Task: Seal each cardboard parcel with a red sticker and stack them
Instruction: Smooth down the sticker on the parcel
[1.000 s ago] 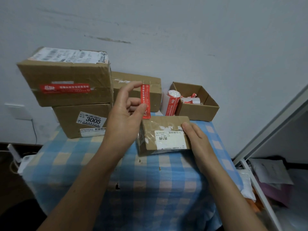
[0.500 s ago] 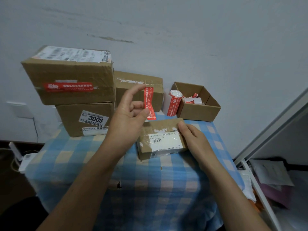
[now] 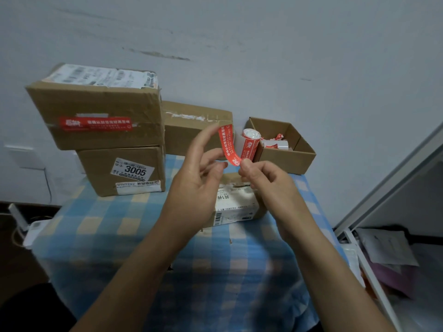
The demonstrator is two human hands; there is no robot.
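Observation:
A red sticker strip (image 3: 227,144) curves between my two hands above the table. My left hand (image 3: 199,178) pinches its upper end and my right hand (image 3: 263,180) pinches its lower end. Below them a small cardboard parcel (image 3: 237,207) with a white label lies on the checked tablecloth (image 3: 119,226), partly hidden by both hands. At the left, a large parcel with a red sticker (image 3: 96,109) is stacked on the parcel marked 3005 (image 3: 124,171). Another parcel (image 3: 194,128) stands behind, against the wall.
A roll of red stickers (image 3: 249,144) stands beside an open cardboard box (image 3: 287,154) holding sticker scraps at the back right. A white shelf edge (image 3: 383,188) with papers sits to the right. A wall socket and cable are at the left.
My right hand left the small parcel and rose to take the sticker's lower end. The sticker now bends between both hands, and the parcel lies unheld on the cloth.

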